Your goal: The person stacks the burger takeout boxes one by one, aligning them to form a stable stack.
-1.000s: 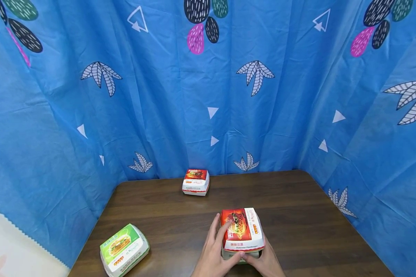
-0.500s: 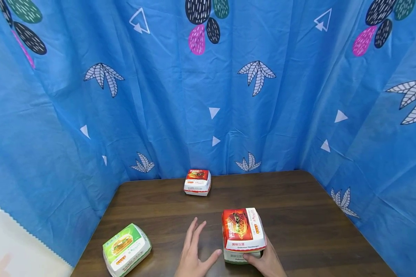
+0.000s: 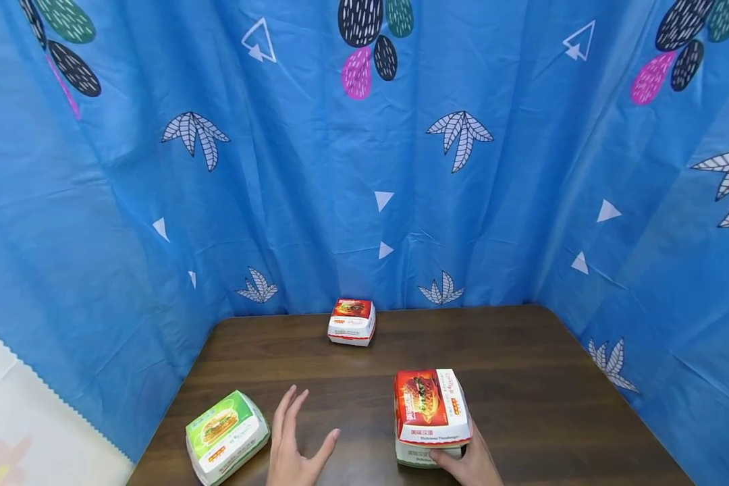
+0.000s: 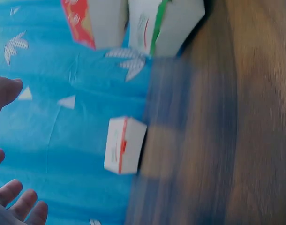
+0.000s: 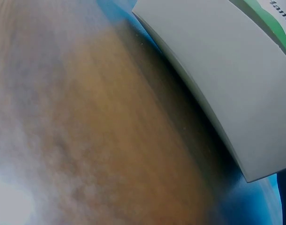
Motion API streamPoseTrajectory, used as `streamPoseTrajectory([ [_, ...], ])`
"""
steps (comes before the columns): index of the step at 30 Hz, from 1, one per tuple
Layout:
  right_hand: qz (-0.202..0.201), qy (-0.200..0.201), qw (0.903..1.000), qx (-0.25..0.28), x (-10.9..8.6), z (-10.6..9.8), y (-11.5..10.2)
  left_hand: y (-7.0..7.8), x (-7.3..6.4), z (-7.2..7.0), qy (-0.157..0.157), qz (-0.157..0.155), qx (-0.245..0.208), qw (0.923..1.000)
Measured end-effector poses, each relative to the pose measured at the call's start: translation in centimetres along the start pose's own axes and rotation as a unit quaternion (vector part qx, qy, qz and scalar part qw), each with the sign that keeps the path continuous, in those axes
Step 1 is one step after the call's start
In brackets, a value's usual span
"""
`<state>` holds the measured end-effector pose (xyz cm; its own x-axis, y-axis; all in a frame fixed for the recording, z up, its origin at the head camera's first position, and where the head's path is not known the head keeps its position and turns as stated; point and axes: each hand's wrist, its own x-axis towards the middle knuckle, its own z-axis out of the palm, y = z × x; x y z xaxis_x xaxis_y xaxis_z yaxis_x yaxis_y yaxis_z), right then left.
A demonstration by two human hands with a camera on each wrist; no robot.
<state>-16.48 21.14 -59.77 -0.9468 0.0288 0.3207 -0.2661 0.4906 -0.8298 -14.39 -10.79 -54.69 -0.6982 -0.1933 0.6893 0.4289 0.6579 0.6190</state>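
A red-and-white hamburger box (image 3: 433, 407) sits on top of a green-edged hamburger box (image 3: 414, 455), stacked at the front of the table. My right hand (image 3: 475, 462) holds the lower box at its front right corner, thumb on the front face; the other fingers are mostly hidden behind the stack. In the right wrist view the white side of the green-edged box (image 5: 213, 84) fills the upper right. My left hand (image 3: 296, 445) is apart from everything, fingers spread, between the stack and a green-and-white hamburger box (image 3: 227, 435) at the left.
Another red-and-white hamburger box (image 3: 352, 322) stands at the back of the dark wooden table (image 3: 498, 364). A blue patterned curtain (image 3: 316, 169) rises around the table's back and sides. White cloth (image 3: 30, 418) shows at the lower left.
My left hand has let go of the stack and moved left, toward the green-and-white box. The right hand stays at the stack. The head view has shifted slightly.
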Motion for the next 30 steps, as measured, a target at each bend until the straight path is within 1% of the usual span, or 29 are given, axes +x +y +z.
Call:
streamPoseTrajectory([
  [4,-0.031,0.016,0.9994,-0.001,-0.2,-0.2,0.4,-0.8,0.1,-0.6,0.027,0.010,0.005,0.9996],
  [6,-0.037,0.018,0.9992,0.002,-0.2,-0.2,0.5,-1.1,0.1,-0.9,0.038,0.017,0.007,0.9991],
  [9,-0.038,0.018,0.9991,0.010,-0.2,-0.3,0.4,-1.4,0.3,-1.4,0.052,0.017,0.014,0.9984],
  [10,-0.036,0.018,0.9991,0.013,-0.2,-0.3,0.4,-1.6,0.4,-1.6,0.056,0.014,0.016,0.9982],
  [15,-0.041,0.023,0.9987,0.018,-0.3,-0.3,0.4,-2.4,0.5,-2.5,0.071,-0.031,0.049,0.9958],
  [17,-0.043,0.022,0.9987,0.019,-0.3,-0.2,0.6,-2.9,0.4,-3.0,0.084,-0.039,0.057,0.9941],
  [19,-0.040,0.018,0.9988,0.020,-0.2,-0.1,0.6,-3.7,0.3,-3.5,0.107,-0.038,0.061,0.9917],
  [20,-0.035,0.015,0.9990,0.022,-0.2,-0.1,0.6,-4.1,0.3,-3.8,0.123,-0.035,0.063,0.9899],
  [22,-0.031,0.011,0.9992,0.024,-0.1,0.0,0.7,-4.9,0.3,-4.3,0.163,-0.035,0.083,0.9825],
  [25,-0.025,0.006,0.9993,0.026,0.0,0.1,0.6,-6.0,0.2,-4.8,0.217,-0.064,0.116,0.9670],
  [27,-0.030,0.005,0.9991,0.028,0.0,0.1,0.5,-6.6,0.0,-5.1,0.238,-0.090,0.139,0.9571],
  [28,-0.032,0.005,0.9991,0.028,0.0,0.1,0.5,-6.8,-0.1,-5.2,0.241,-0.101,0.142,0.9548],
  [30,-0.029,0.004,0.9990,0.033,0.0,0.1,0.4,-7.4,-0.4,-5.2,0.252,-0.106,0.146,0.9509],
])
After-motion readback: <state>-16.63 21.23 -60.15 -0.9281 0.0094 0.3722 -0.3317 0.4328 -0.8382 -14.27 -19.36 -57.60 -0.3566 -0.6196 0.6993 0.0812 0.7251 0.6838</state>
